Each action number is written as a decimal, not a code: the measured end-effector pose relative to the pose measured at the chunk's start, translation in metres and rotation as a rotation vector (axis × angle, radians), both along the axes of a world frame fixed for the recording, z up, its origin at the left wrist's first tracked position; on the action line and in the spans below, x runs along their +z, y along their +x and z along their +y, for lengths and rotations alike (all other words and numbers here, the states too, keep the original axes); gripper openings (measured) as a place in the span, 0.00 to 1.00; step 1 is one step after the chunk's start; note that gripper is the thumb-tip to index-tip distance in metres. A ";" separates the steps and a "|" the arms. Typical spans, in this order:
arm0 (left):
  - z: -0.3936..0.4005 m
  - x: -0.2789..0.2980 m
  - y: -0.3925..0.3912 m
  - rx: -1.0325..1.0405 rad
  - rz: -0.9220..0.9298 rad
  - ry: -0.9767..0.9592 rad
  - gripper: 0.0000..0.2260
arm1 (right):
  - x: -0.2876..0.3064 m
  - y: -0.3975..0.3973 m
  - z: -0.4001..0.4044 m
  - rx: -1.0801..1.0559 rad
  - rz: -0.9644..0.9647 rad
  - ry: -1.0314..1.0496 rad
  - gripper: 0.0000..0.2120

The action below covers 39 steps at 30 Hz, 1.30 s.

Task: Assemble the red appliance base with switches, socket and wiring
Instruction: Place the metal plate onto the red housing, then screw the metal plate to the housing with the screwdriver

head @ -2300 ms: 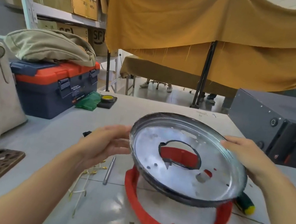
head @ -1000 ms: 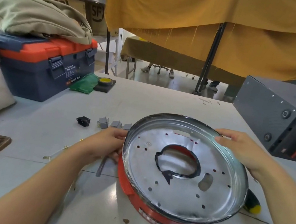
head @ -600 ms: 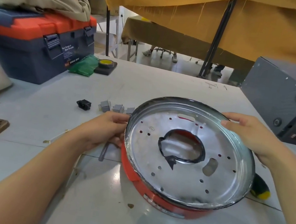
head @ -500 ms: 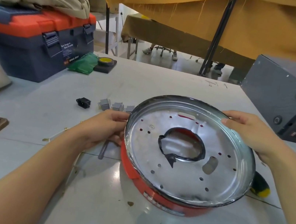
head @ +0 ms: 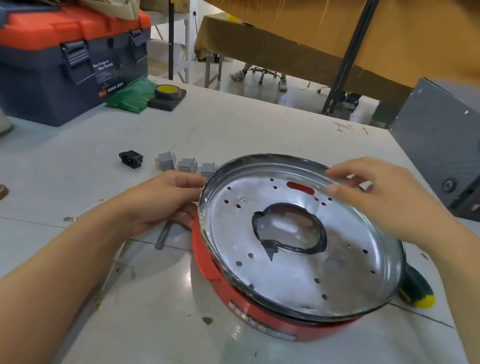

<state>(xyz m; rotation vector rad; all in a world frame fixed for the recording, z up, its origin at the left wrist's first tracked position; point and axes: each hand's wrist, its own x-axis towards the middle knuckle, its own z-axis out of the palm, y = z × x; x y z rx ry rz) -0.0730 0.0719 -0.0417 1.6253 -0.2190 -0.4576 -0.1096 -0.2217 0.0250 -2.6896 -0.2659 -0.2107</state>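
Item: round silver metal pan with perforated floor and a tape-edged central hole (head: 299, 238); seated in the red plastic ring base (head: 261, 317); the pair stands on the white tabletop (head: 204, 358), in front of the person and a little to their right; the pan looks slightly tilted in the ring, its near edge riding above the red wall, so I judge the seating unfinished.

Left hand (head: 163, 201): at the pan's left rim; fingers curled against rim and red wall, gripping the side.

Right hand (head: 387, 199): over the far right rim; fingers loosely spread, fingertips (head: 332, 174) touching or just above the rim; whether they pinch it cannot be told.

Parts awaiting fitting: three small grey rocker switches (head: 186, 164) in a row; small black power socket (head: 130, 159) just left of them; all lie beyond and left of the pan, close to the left hand's knuckles and well apart from the right; the row runs left to right across the table; the left hand is plainly nearer, a short reach forward.

Also present: green-and-yellow screwdriver handle (head: 416, 291) behind the pan's right edge; thin grey metal rod (head: 162, 237) under the left hand.
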 end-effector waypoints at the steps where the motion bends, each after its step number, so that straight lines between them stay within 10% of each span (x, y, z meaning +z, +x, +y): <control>1: 0.000 0.000 0.000 0.001 -0.003 0.006 0.13 | 0.005 -0.004 0.011 0.079 0.086 0.048 0.05; 7: 0.003 -0.001 0.001 -0.009 -0.017 0.032 0.12 | 0.010 -0.007 0.054 0.328 0.497 0.071 0.09; 20: 0.002 0.001 -0.001 -0.018 -0.014 0.078 0.11 | 0.002 0.003 0.076 0.269 0.755 0.043 0.15; 39: -0.003 0.002 -0.003 -0.022 -0.017 0.074 0.11 | -0.014 -0.006 0.073 0.215 0.549 0.155 0.11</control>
